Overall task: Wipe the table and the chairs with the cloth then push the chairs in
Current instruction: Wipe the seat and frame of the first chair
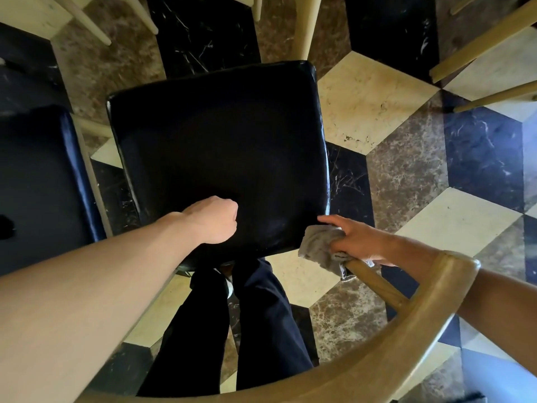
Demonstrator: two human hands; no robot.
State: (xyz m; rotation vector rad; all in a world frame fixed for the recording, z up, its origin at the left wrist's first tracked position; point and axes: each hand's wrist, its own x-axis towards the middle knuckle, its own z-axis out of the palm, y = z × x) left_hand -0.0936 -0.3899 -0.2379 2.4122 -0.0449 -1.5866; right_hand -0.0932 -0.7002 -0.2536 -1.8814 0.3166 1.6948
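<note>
- The left hand [213, 221] is curled into a loose fist with nothing visible in it, resting on the near part of the black chair seat [218, 146].
- The right hand [356, 238] grips a bunched grey cloth [321, 248], pressing it where the seat's near right corner meets a wooden spindle [377, 283] of the chair back.
- The curved wooden back rail [386, 341] sweeps below both forearms, nearest the camera.
- Between the hands and lower down, dark trousers [261, 324] stand close against the seat's near edge.
- Left of the left hand, a second dark seat [37, 181] sits just beside this chair.
- Beyond the hands, pale wooden legs [305, 27] cross the top of the view.
- The floor [406, 170] is marble in cream, brown and black tiles; right of the right hand it lies open.
</note>
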